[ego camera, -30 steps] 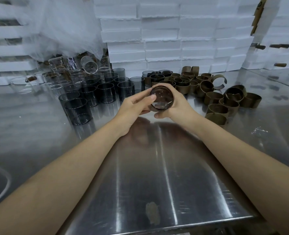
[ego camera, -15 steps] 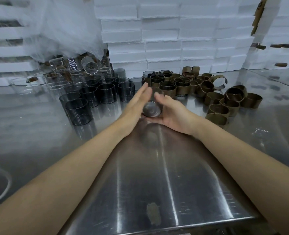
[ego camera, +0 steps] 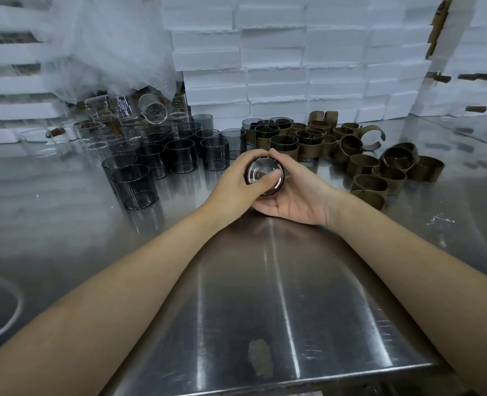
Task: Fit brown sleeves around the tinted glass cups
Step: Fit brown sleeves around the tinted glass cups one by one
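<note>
The cup [ego camera: 265, 172] is up again with its round end turned to the camera, held between both hands above the middle of the table [ego camera: 265, 281]. Half a second ago it sat lower and tipped away, with the left hand laid flat against it, fingers straight. Now the left hand [ego camera: 233, 181] curls round the cup's left side with its thumb across the glass end. The right hand [ego camera: 299, 195] wraps it from below and from the right. Both hands grip the one cup, so neither is free.

A dark brown band shows round the cup's lower edge [ego camera: 273, 191], which I take to be the sleeve. How far along the glass it sits is hidden by the fingers.

The flat push probably seated the sleeve, and this lift looks like a check of the fit. If so, this cup is nearly done and belongs with the sleeved cups [ego camera: 285, 141] at the middle of the back edge.

Much work is left. A crowd of bare cups [ego camera: 179, 155] stands toward the back left, and loose sleeves [ego camera: 379, 172] lie toward the right edge. White boxes [ego camera: 279, 67] are stacked along the back edge
</note>
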A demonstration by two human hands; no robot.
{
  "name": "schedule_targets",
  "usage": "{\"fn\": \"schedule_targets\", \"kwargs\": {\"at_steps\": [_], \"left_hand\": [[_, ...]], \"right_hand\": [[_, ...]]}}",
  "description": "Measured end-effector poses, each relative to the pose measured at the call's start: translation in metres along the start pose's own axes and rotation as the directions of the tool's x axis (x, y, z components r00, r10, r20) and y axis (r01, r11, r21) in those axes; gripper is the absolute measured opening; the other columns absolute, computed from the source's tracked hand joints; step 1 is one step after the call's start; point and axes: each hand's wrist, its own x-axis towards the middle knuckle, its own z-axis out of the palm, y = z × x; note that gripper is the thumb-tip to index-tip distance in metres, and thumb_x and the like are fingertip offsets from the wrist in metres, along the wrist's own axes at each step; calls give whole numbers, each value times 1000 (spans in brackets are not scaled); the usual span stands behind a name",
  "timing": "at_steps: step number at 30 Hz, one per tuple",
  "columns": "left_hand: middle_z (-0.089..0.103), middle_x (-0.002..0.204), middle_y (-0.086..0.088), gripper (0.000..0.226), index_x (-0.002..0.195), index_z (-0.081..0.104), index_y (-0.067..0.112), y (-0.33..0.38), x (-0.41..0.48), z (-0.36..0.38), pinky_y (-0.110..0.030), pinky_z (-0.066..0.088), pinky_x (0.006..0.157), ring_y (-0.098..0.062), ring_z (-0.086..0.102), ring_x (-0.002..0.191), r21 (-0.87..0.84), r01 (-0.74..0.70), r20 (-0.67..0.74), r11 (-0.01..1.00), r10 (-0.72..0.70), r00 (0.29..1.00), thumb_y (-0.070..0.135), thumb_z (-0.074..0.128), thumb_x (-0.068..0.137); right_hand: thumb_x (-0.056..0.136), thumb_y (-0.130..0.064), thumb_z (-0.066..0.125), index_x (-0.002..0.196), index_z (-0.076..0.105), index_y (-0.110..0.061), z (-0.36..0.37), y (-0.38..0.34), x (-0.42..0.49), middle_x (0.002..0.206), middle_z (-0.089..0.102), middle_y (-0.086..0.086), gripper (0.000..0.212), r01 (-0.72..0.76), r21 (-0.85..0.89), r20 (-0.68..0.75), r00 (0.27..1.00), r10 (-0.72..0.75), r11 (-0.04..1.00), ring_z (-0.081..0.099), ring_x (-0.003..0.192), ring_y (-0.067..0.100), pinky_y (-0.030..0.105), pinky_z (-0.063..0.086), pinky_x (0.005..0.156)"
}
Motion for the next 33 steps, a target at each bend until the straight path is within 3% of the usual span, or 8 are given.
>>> {"fn": "schedule_targets", "kwargs": {"at_steps": [5, 10, 12, 14, 18, 24, 29, 33], "left_hand": [[63, 94, 20, 16, 114, 60, 31, -2, 2, 0, -5, 43, 74, 15, 58, 86, -48, 13, -38, 999, -14, 999, 29, 51, 101], [69, 106, 0, 42, 113, 63, 33, -1, 2, -1, -5, 48, 65, 0, 65, 91, -160, 93, -57, 983, -103, 993, 47, 24, 105], [71, 101, 2, 38, 107, 65, 36, 0, 3, -1, -7, 49, 67, -4, 66, 96, -201, 122, -30, 972, -130, 991, 50, 29, 103], [71, 90, 11, 10, 101, 65, 39, 0, 3, -2, -7, 48, 66, -1, 66, 91, -175, 113, 2, 978, -114, 993, 44, 58, 94], [72, 84, 17, 40, 101, 66, 36, -4, 5, -4, -12, 50, 74, 1, 68, 83, -174, 75, 15, 982, -73, 997, 25, 88, 69], [72, 89, 17, 33, 101, 66, 37, -3, 2, -4, -10, 48, 75, 1, 67, 87, -134, 44, -7, 990, -46, 999, 33, 84, 74], [71, 99, 18, 15, 98, 66, 42, -1, 3, -4, -25, 46, 95, 0, 63, 103, -55, 50, -38, 997, -52, 998, 41, 73, 85], [68, 82, 30, 16, 92, 65, 44, 4, 3, -1, -8, 43, 77, 11, 63, 82, -60, 49, -72, 997, -53, 996, 44, 51, 99]], "right_hand": [[87, -50, 61, 127, 56, -5, -2, -1, 2, 113, 64, 20, 60, -23, -35, 9, 1000, 23, 999, 67, 101, 31, 36, 57, 85], [83, -56, 64, 107, 58, -3, -2, -2, 2, 94, 64, 18, 59, -106, -36, -31, 994, 105, 994, 66, 72, 22, 21, 56, 64], [81, -54, 66, 115, 54, -1, -1, -2, 1, 95, 63, 20, 65, -122, -2, -33, 992, 122, 993, 65, 69, 21, 20, 57, 62], [77, -51, 69, 126, 50, 2, -1, -2, 1, 94, 64, 21, 75, -119, 25, -28, 992, 120, 993, 67, 71, 21, 21, 58, 62], [74, -50, 68, 115, 62, -1, -1, -2, 0, 92, 68, 16, 65, -109, -1, -6, 994, 109, 994, 70, 79, 24, 22, 59, 63], [71, -49, 70, 108, 63, -1, 2, -3, -3, 89, 67, 18, 61, -122, 5, -9, 993, 122, 993, 70, 77, 26, 22, 59, 61], [74, -50, 69, 116, 57, 1, 2, -3, -2, 90, 66, 20, 67, -131, 15, -16, 991, 131, 991, 71, 79, 27, 24, 60, 62], [75, -50, 69, 124, 53, -1, 2, -2, -2, 96, 66, 22, 70, -117, 5, -1, 993, 117, 993, 70, 81, 27, 24, 60, 66]]}}
